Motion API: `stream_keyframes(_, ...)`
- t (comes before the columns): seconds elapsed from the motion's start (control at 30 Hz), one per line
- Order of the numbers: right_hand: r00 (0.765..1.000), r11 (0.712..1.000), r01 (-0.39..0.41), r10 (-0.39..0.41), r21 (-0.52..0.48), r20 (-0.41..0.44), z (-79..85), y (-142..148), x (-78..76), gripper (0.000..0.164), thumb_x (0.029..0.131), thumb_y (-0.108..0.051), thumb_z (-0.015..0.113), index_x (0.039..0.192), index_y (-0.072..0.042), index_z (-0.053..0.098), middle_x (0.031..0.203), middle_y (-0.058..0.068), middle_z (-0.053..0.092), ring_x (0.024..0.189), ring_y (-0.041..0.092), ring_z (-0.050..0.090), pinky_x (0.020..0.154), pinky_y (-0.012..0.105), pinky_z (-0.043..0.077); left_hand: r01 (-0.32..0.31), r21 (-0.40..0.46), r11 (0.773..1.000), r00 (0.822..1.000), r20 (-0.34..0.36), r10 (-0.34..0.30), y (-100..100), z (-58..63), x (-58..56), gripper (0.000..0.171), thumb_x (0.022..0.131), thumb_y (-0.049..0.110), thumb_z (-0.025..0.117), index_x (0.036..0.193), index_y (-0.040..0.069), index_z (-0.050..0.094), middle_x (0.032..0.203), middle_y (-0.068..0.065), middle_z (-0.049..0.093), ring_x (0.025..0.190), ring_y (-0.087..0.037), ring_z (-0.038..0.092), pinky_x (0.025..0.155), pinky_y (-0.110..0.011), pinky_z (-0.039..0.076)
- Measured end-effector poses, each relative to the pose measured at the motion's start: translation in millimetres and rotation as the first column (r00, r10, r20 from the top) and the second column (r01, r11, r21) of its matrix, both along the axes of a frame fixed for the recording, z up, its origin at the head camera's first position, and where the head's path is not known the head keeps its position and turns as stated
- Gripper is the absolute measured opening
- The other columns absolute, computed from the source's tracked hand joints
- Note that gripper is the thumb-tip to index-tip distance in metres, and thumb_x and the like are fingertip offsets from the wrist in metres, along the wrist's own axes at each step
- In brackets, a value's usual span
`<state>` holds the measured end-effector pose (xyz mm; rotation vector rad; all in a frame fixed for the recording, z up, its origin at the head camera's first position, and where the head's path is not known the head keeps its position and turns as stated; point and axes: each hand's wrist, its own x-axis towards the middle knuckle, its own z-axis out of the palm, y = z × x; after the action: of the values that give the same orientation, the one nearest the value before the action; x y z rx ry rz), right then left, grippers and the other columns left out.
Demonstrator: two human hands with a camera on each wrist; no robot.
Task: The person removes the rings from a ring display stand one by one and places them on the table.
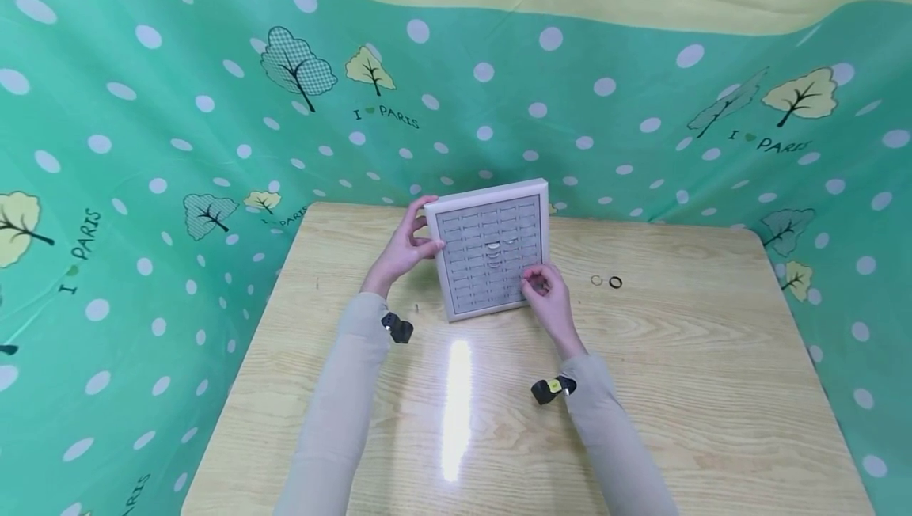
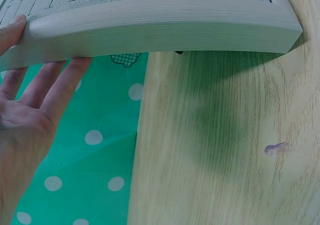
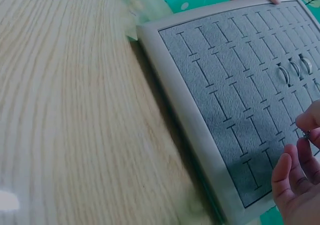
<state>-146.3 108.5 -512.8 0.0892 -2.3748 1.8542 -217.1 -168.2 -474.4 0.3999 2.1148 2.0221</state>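
Observation:
A ring display tray with a pale frame and grey slotted padding stands tilted up on the table. My left hand grips its left side, thumb on the front of the frame and fingers behind, as the left wrist view shows. Several silvery rings sit in slots near the middle of the padding. At the lower right of the tray, my right hand pinches a small metallic ring between thumb and forefinger, close to the slots. Most of that ring is hidden by the fingers.
On the wooden table, a thin silvery ring and a black ring lie right of the tray. A small dark mark shows on the wood left of it. Green dotted cloth hangs behind and at both sides.

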Motion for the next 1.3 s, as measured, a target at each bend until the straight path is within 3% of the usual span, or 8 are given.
stream_keyframes(0.13, 0.999, 1.0, 0.027, -0.027, 0.002, 0.036, -26.8, 10.1, -3.7, 0.01, 0.085, 0.006, 0.063, 0.094, 0.006, 0.061, 0.099, 0.015, 0.053, 0.083, 0.015, 0.051, 0.068, 0.016, 0.045, -0.01, -0.006, 1.0, 1.0, 0.006, 0.01, -0.8, -0.1, -0.1, 0.081, 0.088, -0.009, 0.063, 0.15, 0.026, 0.025, 0.13, -0.025, 0.047, 0.099, -0.045, 0.061, 0.078, -0.048, 0.057)
stream_keyframes(0.47, 0.986, 0.993, 0.119, -0.121, 0.023, 0.115, -46.0, 42.7, 0.6, 0.012, 0.086, 0.0, 0.062, 0.098, 0.002, 0.063, 0.105, 0.01, 0.052, 0.086, 0.017, 0.051, 0.071, 0.019, 0.046, -0.014, 0.002, 1.0, 0.999, -0.03, 0.014, -2.3, 0.4, -0.6, 0.08, 0.087, -0.012, 0.061, 0.148, 0.026, 0.027, 0.127, -0.024, 0.049, 0.093, -0.043, 0.064, 0.075, -0.048, 0.058)
stream_keyframes(0.6, 0.984, 0.988, 0.144, -0.148, 0.047, 0.101, -50.7, 62.7, 1.6, 0.014, 0.087, 0.001, 0.061, 0.101, 0.004, 0.062, 0.105, 0.011, 0.052, 0.085, 0.014, 0.05, 0.069, 0.017, 0.044, -0.014, -0.003, 1.0, 1.0, -0.025, 0.013, -2.6, 0.9, -1.1, 0.081, 0.087, -0.013, 0.061, 0.15, 0.024, 0.024, 0.128, -0.025, 0.048, 0.095, -0.045, 0.063, 0.076, -0.047, 0.058)
stream_keyframes(0.83, 0.974, 0.977, 0.18, -0.193, 0.114, 0.119, -56.8, 97.7, 11.3, 0.013, 0.088, 0.002, 0.06, 0.101, 0.004, 0.062, 0.11, 0.01, 0.051, 0.088, 0.015, 0.049, 0.071, 0.014, 0.043, -0.019, -0.007, 1.0, 1.0, 0.018, 0.019, 0.9, 0.7, 1.2, 0.085, 0.086, -0.014, 0.06, 0.149, 0.03, 0.025, 0.129, -0.024, 0.048, 0.098, -0.044, 0.062, 0.078, -0.047, 0.057)
stream_keyframes(1.07, 0.968, 0.962, 0.201, -0.224, 0.187, 0.114, -63.7, 120.6, 17.7, 0.013, 0.089, 0.001, 0.06, 0.101, 0.004, 0.062, 0.114, 0.011, 0.051, 0.087, 0.011, 0.048, 0.07, 0.013, 0.04, -0.031, -0.019, 0.999, 1.0, 0.003, 0.031, 0.1, -1.4, 4.2, 0.084, 0.085, -0.015, 0.06, 0.149, 0.027, 0.026, 0.127, -0.024, 0.049, 0.096, -0.045, 0.062, 0.077, -0.046, 0.058)
stream_keyframes(1.3, 0.969, 0.942, 0.223, -0.242, 0.25, 0.047, -65.5, 147.2, 14.2, 0.014, 0.087, 0.004, 0.059, 0.1, 0.006, 0.062, 0.107, 0.013, 0.051, 0.081, 0.005, 0.047, 0.067, 0.011, 0.039, -0.032, -0.029, 0.999, 0.999, -0.005, 0.032, 1.7, -2.3, 2.0, 0.083, 0.085, -0.013, 0.061, 0.146, 0.035, 0.03, 0.126, -0.022, 0.049, 0.097, -0.042, 0.062, 0.077, -0.046, 0.058)
